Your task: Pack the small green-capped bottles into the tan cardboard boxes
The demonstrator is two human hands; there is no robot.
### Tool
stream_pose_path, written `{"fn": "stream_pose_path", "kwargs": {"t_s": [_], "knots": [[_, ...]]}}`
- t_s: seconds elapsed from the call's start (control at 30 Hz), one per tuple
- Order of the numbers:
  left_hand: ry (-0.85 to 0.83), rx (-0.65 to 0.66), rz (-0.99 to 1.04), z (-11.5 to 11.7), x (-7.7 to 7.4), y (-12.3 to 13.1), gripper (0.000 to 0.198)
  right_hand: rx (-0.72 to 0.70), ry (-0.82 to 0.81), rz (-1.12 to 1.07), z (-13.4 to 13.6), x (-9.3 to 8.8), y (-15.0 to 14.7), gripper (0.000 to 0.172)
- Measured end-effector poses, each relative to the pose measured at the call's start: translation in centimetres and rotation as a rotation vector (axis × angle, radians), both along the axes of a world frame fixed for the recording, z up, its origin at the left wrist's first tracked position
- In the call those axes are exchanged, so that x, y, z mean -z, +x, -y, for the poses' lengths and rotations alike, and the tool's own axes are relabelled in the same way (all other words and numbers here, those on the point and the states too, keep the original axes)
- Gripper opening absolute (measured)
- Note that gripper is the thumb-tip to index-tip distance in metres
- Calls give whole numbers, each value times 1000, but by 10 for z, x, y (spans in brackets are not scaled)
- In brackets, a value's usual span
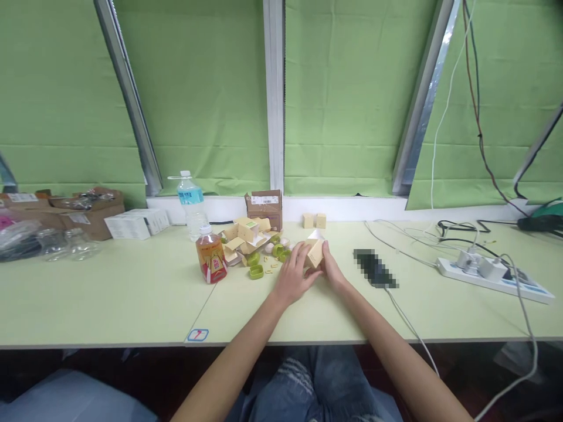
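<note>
Here, both hands met near the middle of the bench [132, 293] around a small box [315, 253] of pale card. The box sat tilted, one corner up, just to the right of a litter of opened boxes [246, 234] and green caps [255, 271]. The left hand [294, 276] had its fingers [303, 252] curled over the box's near-left face. The right hand [333, 271] closed in from the other side and pinched the right edge, though its fingertips were hidden behind the card.

Card that thin looked easy to dent, so a light, even squeeze from both sides seemed wise. One hand would best brace the body of the box while the other worked any flap. Keeping it low over the bench would probably steady it too. A tea bottle [211, 258] stood to the left of the left hand, and a white cable [407, 319] ran near the right forearm. Both seemed worth keeping the elbows away from.
</note>
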State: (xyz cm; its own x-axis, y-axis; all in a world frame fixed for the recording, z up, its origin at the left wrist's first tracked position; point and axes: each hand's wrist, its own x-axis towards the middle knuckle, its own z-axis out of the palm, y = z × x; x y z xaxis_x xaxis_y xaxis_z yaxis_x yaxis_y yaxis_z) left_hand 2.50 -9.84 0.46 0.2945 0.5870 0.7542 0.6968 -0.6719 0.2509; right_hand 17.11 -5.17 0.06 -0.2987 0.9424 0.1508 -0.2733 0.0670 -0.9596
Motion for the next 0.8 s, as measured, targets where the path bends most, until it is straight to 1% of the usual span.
{"fn": "stream_pose_path", "kwargs": {"t_s": [0.03, 0.07, 0.13, 0.2, 0.23, 0.27, 0.3, 0.37, 0.43, 0.5, 0.57, 0.7, 0.8], "knots": [[-7, -3, 52, -1, 0, -2, 66, 15, 22, 40, 2, 1, -1, 78], [-14, -13, 111, -2, 0, -5, 62, 70, 64, 90, 4, 1, -1, 74], [-36, -68, 244, -4, -3, -10, 58, 268, 223, 207, 8, 2, 2, 66], [-77, -143, 399, -5, -6, -14, 59, 489, 473, 338, 13, 1, 7, 62], [-100, -167, 476, -5, -8, -16, 59, 567, 620, 417, 15, 0, 9, 62], [-120, -175, 545, -5, -9, -17, 57, 613, 770, 508, 18, -2, 11, 63], [-137, -170, 607, -6, -10, -18, 54, 627, 918, 609, 20, -3, 11, 64], [-163, -134, 697, -8, -12, -20, 43, 588, 1169, 818, 25, -6, 7, 65], [-194, -77, 737, -10, -12, -21, 40, 554, 1313, 982, 28, -7, -2, 65], [-226, -24, 722, -11, -11, -22, 45, 561, 1356, 1073, 29, -7, -10, 67], [-233, -2, 638, -11, -9, -22, 47, 610, 1331, 1099, 27, -6, -12, 68], [-183, 17, 438, -11, -5, -19, 38, 736, 1221, 1060, 17, -3, 5, 69], [-176, 63, 373, -10, -2, -14, 54, 743, 1172, 1009, 10, 0, 19, 68]]}}
